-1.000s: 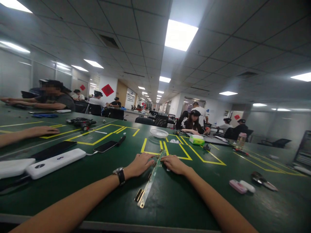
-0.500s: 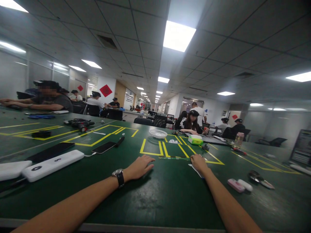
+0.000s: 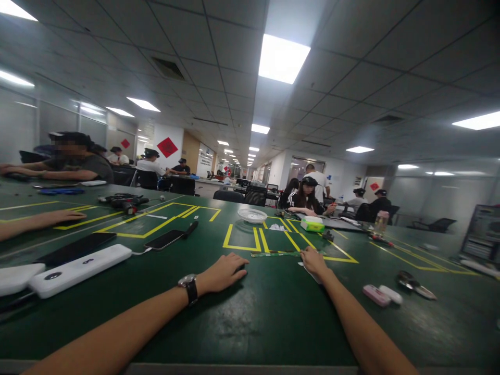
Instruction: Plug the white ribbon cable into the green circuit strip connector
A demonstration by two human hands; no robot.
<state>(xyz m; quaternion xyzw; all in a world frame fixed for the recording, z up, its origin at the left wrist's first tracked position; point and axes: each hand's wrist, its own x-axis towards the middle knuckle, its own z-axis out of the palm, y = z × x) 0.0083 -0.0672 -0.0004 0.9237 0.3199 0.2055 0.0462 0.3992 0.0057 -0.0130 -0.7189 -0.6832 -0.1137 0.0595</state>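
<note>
My left hand (image 3: 222,272) lies palm down on the green table (image 3: 238,323), fingers spread, holding nothing; a watch with a dark strap is on its wrist. To its right, my right hand (image 3: 313,261) has its bent fingers on a long, narrow green circuit board strip (image 3: 275,254), near the right end. The strip lies crosswise just in front of the yellow tape lines. Part of it is hidden by my fingers. A white slip of paper (image 3: 302,264) shows partly from under my right hand.
Beyond the strip sit a white plastic basket (image 3: 252,215) and a green-and-white pack (image 3: 312,224). At left are a phone (image 3: 166,239), a white power bank (image 3: 80,271) and another person's hand (image 3: 64,217). Pink and white cases (image 3: 377,295) lie at right.
The strip has turned from lengthwise between my hands to crosswise farther out. My right hand moved right with it, uncovering the paper. The other person's hand left and came back.
</note>
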